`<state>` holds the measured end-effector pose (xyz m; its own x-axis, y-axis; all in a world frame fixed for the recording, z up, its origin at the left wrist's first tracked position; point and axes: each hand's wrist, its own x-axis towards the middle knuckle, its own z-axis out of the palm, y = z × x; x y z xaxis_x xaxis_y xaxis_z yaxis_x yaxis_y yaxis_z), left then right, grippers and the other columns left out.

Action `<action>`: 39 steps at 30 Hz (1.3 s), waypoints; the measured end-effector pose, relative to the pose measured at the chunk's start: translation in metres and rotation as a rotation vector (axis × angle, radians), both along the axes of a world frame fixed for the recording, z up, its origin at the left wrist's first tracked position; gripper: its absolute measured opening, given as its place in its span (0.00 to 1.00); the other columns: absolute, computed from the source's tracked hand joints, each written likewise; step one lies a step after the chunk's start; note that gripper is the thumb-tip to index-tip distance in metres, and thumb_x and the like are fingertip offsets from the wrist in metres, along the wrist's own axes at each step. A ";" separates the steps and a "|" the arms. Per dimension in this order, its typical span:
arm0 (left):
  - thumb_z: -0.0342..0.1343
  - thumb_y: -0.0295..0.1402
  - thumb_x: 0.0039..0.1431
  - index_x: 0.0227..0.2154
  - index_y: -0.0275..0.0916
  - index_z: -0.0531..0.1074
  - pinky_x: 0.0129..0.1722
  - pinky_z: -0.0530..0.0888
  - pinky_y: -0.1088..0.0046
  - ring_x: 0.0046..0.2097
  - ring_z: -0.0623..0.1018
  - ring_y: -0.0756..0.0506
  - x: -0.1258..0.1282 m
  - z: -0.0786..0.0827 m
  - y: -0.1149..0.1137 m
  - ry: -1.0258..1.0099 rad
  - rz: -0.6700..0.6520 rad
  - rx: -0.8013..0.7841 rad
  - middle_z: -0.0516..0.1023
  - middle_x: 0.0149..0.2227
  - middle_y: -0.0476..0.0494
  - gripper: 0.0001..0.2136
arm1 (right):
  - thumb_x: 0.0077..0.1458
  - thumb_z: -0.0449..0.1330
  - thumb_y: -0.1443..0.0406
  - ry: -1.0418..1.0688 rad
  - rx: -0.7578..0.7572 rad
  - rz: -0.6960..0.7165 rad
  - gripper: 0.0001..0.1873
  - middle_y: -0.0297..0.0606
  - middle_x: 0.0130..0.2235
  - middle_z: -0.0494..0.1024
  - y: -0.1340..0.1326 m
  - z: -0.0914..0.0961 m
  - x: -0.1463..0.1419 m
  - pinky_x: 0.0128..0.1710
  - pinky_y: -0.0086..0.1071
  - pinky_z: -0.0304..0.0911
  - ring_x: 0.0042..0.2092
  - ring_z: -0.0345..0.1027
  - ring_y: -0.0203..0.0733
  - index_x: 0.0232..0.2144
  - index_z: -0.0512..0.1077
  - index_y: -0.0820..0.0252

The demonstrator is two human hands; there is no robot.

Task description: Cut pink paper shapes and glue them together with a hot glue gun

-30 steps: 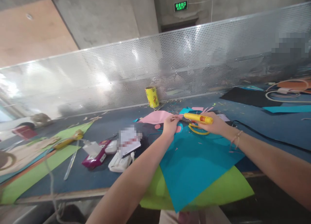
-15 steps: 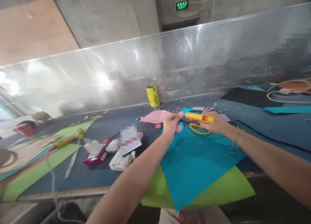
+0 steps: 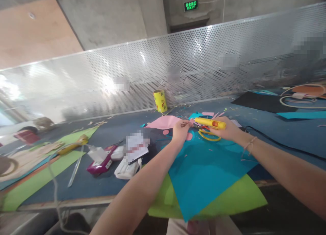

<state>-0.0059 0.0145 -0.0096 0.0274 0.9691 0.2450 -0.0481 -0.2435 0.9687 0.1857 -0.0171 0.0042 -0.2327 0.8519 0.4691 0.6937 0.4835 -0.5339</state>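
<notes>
My right hand (image 3: 227,130) is closed round a yellow glue gun (image 3: 210,123), whose nozzle points left toward my left hand. My left hand (image 3: 180,131) pinches a small pink paper piece (image 3: 189,121) at the gun's tip. Both hands hover over a teal sheet (image 3: 203,170) that lies on a lime green sheet (image 3: 236,199). Yellow scissors (image 3: 209,136) rest on the teal sheet just under my right hand. A larger pink sheet (image 3: 163,122) lies behind my left hand.
A yellow can (image 3: 160,101) stands against the perforated metal screen (image 3: 152,68). Left of my arm lie a white item (image 3: 126,168), a magenta packet (image 3: 100,164), a second glue gun (image 3: 72,146) and green sheets (image 3: 38,180). A black cable (image 3: 280,143) runs rightward.
My left hand has shifted slightly right and up, closer to the glue gun's nozzle. The right hand and gun have barely moved.
</notes>
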 end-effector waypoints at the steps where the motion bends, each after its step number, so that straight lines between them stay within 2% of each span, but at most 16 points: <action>1: 0.58 0.31 0.44 0.23 0.37 0.70 0.36 0.70 0.72 0.32 0.77 0.47 0.000 0.000 0.000 0.002 -0.001 0.008 0.77 0.25 0.44 0.04 | 0.42 0.58 0.63 0.000 -0.001 0.006 0.06 0.33 0.19 0.70 -0.001 0.000 0.000 0.19 0.28 0.52 0.21 0.61 0.35 0.19 0.69 0.61; 6: 0.58 0.31 0.46 0.23 0.37 0.69 0.37 0.70 0.71 0.33 0.77 0.47 -0.001 0.001 0.000 -0.023 0.046 0.040 0.77 0.25 0.44 0.04 | 0.42 0.59 0.63 0.001 -0.002 0.015 0.06 0.32 0.18 0.69 -0.002 0.002 0.000 0.18 0.28 0.52 0.20 0.60 0.34 0.18 0.69 0.60; 15: 0.58 0.35 0.46 0.24 0.36 0.69 0.39 0.70 0.71 0.33 0.77 0.47 0.000 0.000 0.000 -0.010 0.041 0.093 0.78 0.27 0.43 0.07 | 0.41 0.59 0.64 0.002 -0.002 -0.001 0.05 0.34 0.21 0.72 0.001 0.000 0.001 0.20 0.29 0.54 0.21 0.62 0.36 0.22 0.71 0.60; 20: 0.58 0.33 0.46 0.24 0.36 0.69 0.37 0.71 0.70 0.32 0.77 0.46 0.001 0.000 -0.001 0.014 -0.001 0.050 0.77 0.26 0.42 0.06 | 0.42 0.58 0.63 0.002 -0.004 -0.003 0.06 0.33 0.19 0.70 0.000 -0.001 0.000 0.18 0.28 0.52 0.20 0.61 0.35 0.20 0.70 0.60; 25: 0.57 0.32 0.47 0.24 0.36 0.70 0.38 0.70 0.71 0.34 0.77 0.47 -0.001 0.000 -0.001 0.005 0.035 0.092 0.78 0.27 0.43 0.05 | 0.42 0.59 0.64 0.008 0.014 0.014 0.04 0.33 0.20 0.71 0.001 -0.001 0.001 0.19 0.28 0.54 0.22 0.63 0.36 0.22 0.71 0.59; 30: 0.58 0.31 0.46 0.23 0.36 0.69 0.37 0.70 0.70 0.32 0.77 0.47 0.002 0.001 -0.003 0.016 -0.004 0.056 0.77 0.25 0.44 0.04 | 0.42 0.58 0.64 -0.017 0.012 -0.005 0.06 0.32 0.18 0.69 0.003 -0.002 0.002 0.18 0.28 0.52 0.20 0.61 0.35 0.18 0.68 0.59; 39: 0.57 0.33 0.47 0.25 0.36 0.70 0.38 0.70 0.70 0.33 0.77 0.47 -0.001 0.001 0.000 0.030 0.035 0.104 0.78 0.28 0.42 0.06 | 0.42 0.58 0.65 -0.010 0.042 -0.001 0.05 0.33 0.20 0.72 -0.001 0.002 0.001 0.19 0.28 0.54 0.22 0.63 0.36 0.24 0.71 0.60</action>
